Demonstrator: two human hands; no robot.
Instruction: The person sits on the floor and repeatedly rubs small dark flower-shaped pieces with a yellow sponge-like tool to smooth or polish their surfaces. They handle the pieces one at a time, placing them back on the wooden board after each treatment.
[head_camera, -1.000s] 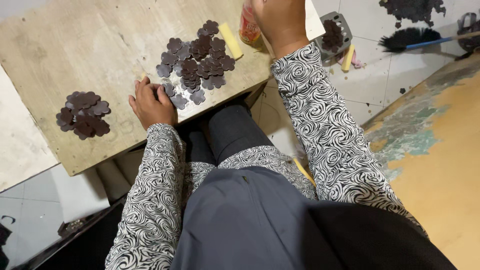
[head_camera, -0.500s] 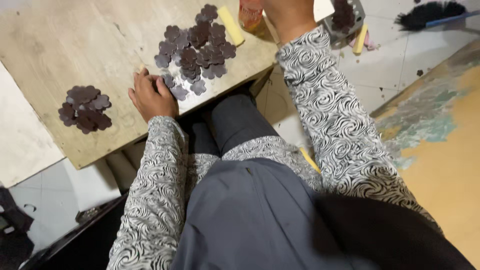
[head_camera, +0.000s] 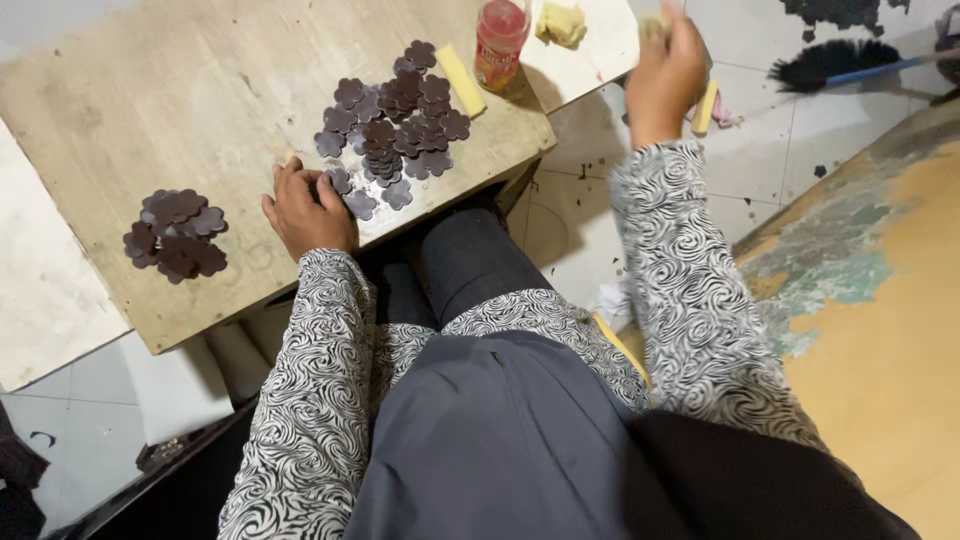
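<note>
My left hand (head_camera: 305, 212) lies on the front edge of a worn wooden board (head_camera: 150, 90), its fingertips resting on a dark brown flower-shaped piece (head_camera: 340, 181). Just beyond it spreads a loose pile of the same flower pieces (head_camera: 395, 125). A smaller heap of them (head_camera: 175, 232) sits to the left. My right hand (head_camera: 665, 75) is raised past the board's right end, over the tiled floor, fingers closed around a small pale yellow thing (head_camera: 653, 24). Both arms wear black-and-white swirl sleeves.
A red-lidded jar (head_camera: 500, 40) and a yellow lump (head_camera: 563, 22) stand at the board's far right. A yellow bar (head_camera: 460, 80) lies next to the pile. On the floor are a yellow stick (head_camera: 705, 106) and a black brush (head_camera: 830, 62). My knees sit under the board.
My right hand has moved from beside the jar out to the right, off the board. My left hand stays on the board's edge. The view has shifted down and left.
</note>
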